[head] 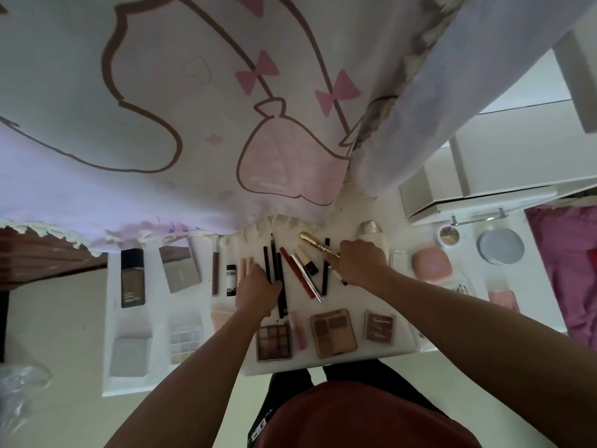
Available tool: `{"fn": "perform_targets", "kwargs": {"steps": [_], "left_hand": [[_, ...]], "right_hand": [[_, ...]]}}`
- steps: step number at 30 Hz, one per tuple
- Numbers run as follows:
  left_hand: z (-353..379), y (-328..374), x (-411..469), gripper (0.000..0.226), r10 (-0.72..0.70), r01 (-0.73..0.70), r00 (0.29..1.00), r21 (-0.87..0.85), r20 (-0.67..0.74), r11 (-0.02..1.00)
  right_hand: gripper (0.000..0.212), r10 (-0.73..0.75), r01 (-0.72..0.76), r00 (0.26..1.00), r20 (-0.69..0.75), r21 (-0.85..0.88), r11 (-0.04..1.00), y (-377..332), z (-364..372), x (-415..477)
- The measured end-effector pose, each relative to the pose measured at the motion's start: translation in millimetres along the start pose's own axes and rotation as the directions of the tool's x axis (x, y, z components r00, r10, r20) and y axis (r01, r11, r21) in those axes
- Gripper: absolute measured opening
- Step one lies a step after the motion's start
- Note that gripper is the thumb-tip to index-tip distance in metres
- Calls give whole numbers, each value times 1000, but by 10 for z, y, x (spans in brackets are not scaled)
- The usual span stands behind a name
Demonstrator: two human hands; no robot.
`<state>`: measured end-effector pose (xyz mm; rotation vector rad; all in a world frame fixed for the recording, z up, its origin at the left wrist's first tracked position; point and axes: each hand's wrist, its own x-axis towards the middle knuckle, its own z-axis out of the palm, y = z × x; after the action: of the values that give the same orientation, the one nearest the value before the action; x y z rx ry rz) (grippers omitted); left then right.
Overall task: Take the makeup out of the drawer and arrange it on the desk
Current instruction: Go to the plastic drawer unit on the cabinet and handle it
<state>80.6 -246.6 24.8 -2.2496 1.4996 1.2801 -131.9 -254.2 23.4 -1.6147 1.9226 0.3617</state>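
Makeup lies spread on the white desk [381, 347]. My left hand [256, 291] rests on several black pencils [274, 270] at the desk's middle, fingers curled over them. My right hand [358, 261] grips the lower end of a gold mascara tube [313, 240], and a thin white pen [339, 278] pokes out under it. Between the hands lie a red pencil [295, 273], a cream lipstick [305, 258] and a black liner [325, 270]. Near the front edge sit three eyeshadow palettes [332, 333]. A dark foundation bottle [132, 278] and a grey compact [181, 266] lie at the left.
A printed curtain [200, 108] hangs over the desk's far edge. A pink case [431, 265], a round silver tin [500, 246] and a small jar [449, 236] sit at the right. White drawer boxes [468, 185] stand at the back right. Pink fabric [568, 270] lies beyond them.
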Motion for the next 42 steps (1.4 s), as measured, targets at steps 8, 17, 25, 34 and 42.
{"fn": "perform_targets", "kwargs": {"steps": [8,17,25,34,42], "left_hand": [[23,-106,-16,16,15,-14,1000,-10,27,1000],[118,-117,-5,16,97,-96,995,67,0,993],[188,-28,52,20,140,-138,990,82,-15,987],[245,-55,60,13,135,-135,991,4,-21,991],[230,-172,-43,13,116,-114,993,-83,17,990]], "right_hand": [[22,-24,22,1000,-19,-111,994,-66,-121,70],[32,-20,15,999,-48,-100,995,198,10,-91],[47,-101,97,994,-44,-78,992,265,131,-220],[39,-159,157,985,-64,-36,987,202,73,-160],[29,-134,130,987,-91,-49,990,188,129,-78]]}}
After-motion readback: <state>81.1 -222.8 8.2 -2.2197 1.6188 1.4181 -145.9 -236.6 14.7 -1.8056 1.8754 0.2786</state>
